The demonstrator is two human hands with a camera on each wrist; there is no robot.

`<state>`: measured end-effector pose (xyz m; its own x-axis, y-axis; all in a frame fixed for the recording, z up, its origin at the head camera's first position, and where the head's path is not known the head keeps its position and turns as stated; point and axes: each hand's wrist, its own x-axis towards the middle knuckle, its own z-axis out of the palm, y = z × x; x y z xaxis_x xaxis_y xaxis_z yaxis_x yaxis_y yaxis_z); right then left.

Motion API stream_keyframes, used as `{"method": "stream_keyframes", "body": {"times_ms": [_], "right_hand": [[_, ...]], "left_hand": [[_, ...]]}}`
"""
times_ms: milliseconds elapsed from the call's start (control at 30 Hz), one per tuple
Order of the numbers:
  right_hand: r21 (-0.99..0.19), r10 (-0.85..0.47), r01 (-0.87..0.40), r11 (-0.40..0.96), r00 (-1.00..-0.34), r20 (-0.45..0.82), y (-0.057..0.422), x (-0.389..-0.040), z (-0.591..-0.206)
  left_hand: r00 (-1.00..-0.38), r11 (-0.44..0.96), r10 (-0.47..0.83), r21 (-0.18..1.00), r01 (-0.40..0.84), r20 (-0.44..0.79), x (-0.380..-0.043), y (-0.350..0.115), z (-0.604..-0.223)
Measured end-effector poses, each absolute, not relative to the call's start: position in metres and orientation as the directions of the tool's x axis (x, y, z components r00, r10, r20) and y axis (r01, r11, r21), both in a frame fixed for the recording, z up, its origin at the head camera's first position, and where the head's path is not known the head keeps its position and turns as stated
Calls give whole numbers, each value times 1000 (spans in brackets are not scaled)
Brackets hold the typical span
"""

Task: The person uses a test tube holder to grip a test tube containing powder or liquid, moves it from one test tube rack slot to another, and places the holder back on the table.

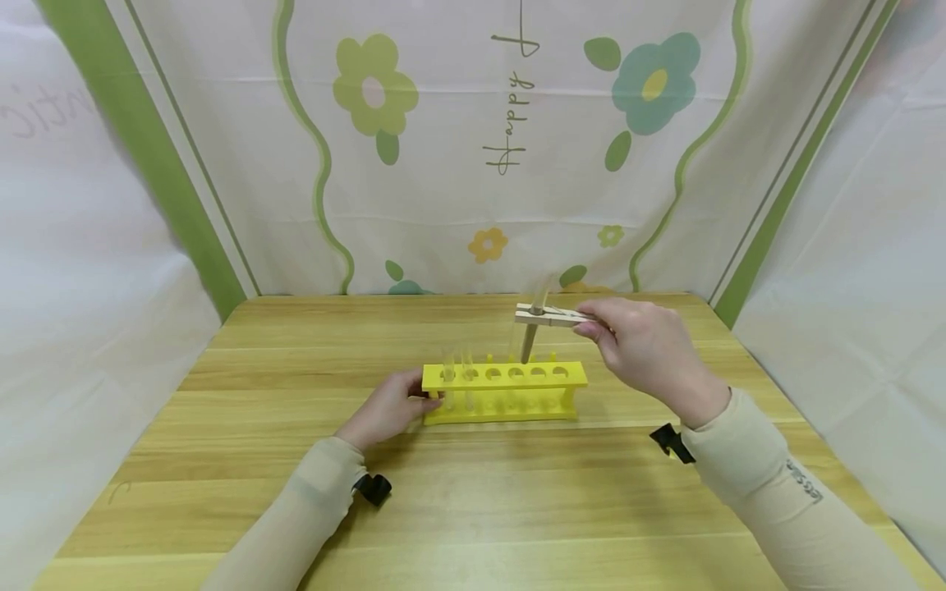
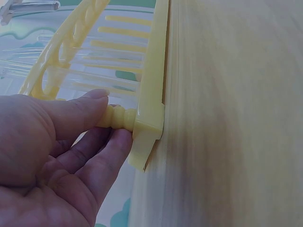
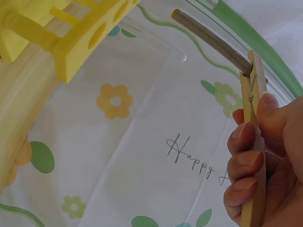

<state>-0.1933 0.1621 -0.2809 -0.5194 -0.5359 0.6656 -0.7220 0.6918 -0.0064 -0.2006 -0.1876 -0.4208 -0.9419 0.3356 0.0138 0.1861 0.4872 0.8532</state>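
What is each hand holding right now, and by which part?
The right hand grips the wooden clamp by its handle; the clamp's tip holds a test tube. The left hand pinches the yellow rack by an end post.

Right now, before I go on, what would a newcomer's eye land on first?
Probably the bright yellow rack standing mid-table, with the left hand gripping a post at its left end. Next, the tilted test tube with brownish contents, pinched in a wooden clamp that the right hand holds, clear of the rack. Behind the table hangs a flower-printed cloth.
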Motion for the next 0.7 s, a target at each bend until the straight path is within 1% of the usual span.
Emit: {"method": "stream_keyframes", "body": {"times_ms": [433,700], "right_hand": [[-27,-543,-721,692,-546,638,156,-197,-290],[-27,-547,-721,692,-549,631,154,-200,-297]], "left_hand": [[-944,496,329,848,187,16,-201,-187,-420],[-944,493,329,851,183,12,-202,-187,-421]]}}
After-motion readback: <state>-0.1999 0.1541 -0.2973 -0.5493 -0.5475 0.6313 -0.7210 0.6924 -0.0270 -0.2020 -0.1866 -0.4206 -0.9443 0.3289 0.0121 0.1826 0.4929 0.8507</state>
